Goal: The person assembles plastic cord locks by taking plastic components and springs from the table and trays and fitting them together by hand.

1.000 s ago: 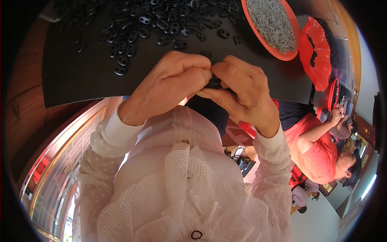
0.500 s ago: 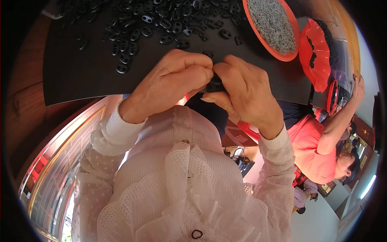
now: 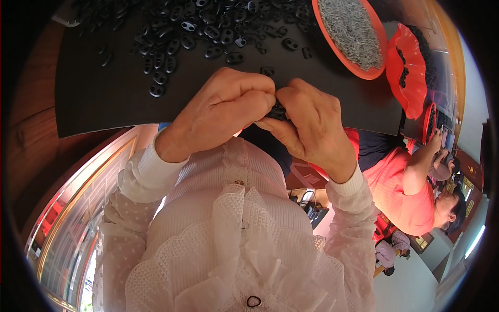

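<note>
My left hand and my right hand meet over the near edge of the black tabletop, fingers curled in. Between their fingertips is a small black plastic cord lock, mostly hidden. My right thumb lies under it, with the fingers bent over the top. The left thumb and forefinger press against its left side; what else they pinch is hidden. Just beyond my fingers lies another small black part. Farther off is a heap of two-hole black cord locks, with several strays at its near side.
An orange bowl of small metal springs stands at the far right. Beside it is a wavy red dish with black parts. A person in a coral shirt sits to the right, reaching toward another red dish.
My right hand has shifted slightly down and left, its thumb closer under the cord lock, which shows more now. The co-worker's arm has come down from the far edge toward the red dish.
</note>
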Action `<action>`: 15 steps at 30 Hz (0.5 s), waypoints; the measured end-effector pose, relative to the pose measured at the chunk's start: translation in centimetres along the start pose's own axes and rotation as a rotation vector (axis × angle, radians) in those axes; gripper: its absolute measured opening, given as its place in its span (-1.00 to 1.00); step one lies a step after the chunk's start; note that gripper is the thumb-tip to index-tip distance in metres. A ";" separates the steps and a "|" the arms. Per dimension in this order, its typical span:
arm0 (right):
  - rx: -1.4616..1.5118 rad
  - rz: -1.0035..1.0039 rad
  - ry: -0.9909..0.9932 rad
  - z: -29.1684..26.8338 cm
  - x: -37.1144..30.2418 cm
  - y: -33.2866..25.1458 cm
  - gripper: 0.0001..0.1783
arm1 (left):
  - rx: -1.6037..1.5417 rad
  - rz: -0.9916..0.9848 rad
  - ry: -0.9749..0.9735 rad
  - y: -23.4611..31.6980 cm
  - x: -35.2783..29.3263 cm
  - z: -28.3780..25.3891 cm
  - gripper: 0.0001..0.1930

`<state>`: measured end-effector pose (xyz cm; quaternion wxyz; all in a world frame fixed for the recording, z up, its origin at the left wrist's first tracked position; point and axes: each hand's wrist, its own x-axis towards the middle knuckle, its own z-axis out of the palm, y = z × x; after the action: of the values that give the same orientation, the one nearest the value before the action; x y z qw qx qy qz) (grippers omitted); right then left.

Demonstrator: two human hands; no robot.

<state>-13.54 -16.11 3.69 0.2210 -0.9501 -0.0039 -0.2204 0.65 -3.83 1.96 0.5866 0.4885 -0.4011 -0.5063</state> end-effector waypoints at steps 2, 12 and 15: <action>0.007 -0.006 -0.004 -0.2 0.4 0.0 -0.59 | 0.016 0.015 -0.002 0.0 0.0 -0.2 -0.80; 0.037 -0.083 -0.117 -0.9 1.3 0.5 -0.60 | -0.006 0.057 0.022 -0.1 -0.1 0.0 -0.80; 0.057 -0.060 -0.095 -0.6 1.3 0.2 -0.59 | 0.008 0.050 -0.014 -0.2 -0.2 -0.3 -0.80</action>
<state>-12.61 -16.71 4.64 0.2407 -0.9522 -0.0493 -0.1814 0.88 -3.53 1.69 0.5944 0.4771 -0.4192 -0.4933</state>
